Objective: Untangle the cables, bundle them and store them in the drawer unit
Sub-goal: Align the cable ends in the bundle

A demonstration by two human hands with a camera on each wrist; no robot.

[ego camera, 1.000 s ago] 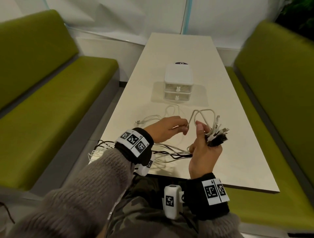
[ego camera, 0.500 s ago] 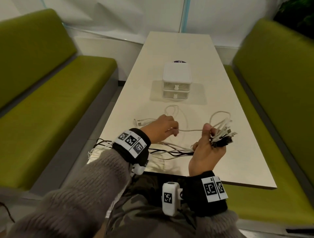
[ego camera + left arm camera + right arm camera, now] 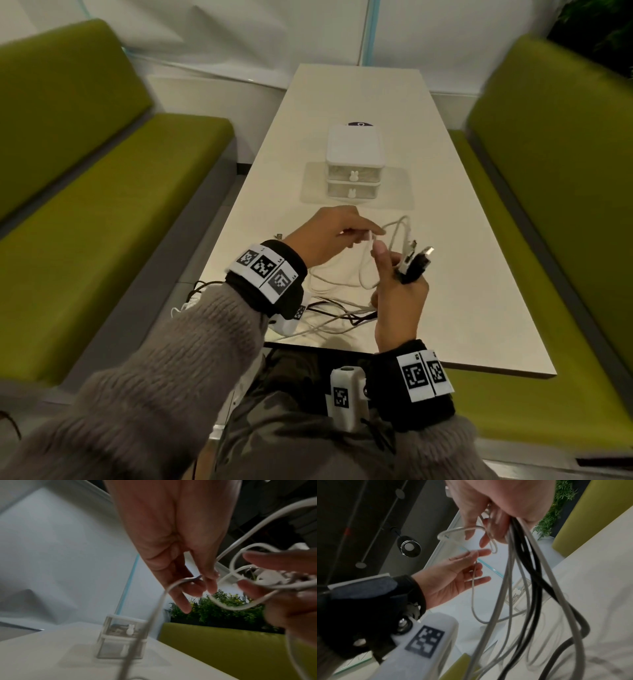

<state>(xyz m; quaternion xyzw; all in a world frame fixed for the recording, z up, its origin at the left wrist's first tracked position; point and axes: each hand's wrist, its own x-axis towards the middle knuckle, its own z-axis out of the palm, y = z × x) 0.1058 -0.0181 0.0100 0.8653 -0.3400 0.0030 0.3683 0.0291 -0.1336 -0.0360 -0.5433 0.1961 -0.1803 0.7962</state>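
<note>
Both hands are raised above the near end of the white table [image 3: 479, 274]. My right hand [image 3: 400, 284] grips a bunch of white and black cables [image 3: 522, 574] near their ends, and the plugs [image 3: 416, 260] stick up out of the fist. The left hand [image 3: 371, 236] pinches one white cable [image 3: 231, 607] between thumb and fingers, right beside the right thumb. A loop of that cable arches between the two hands. The other strands [image 3: 342, 308] trail across the table and over its left edge. The white two-drawer unit [image 3: 354, 161] stands mid-table with both drawers closed.
Green benches [image 3: 102, 222] run along both sides of the table. A dark round mark [image 3: 359, 124] lies on the table behind the drawer unit. A plant [image 3: 223, 609] stands past the right bench. The table's near edge [image 3: 445, 366] is just above my lap.
The left hand has moved right to meet the right hand, folding the stretched white cable into a loop. The right hand has turned its plugs upward.
</note>
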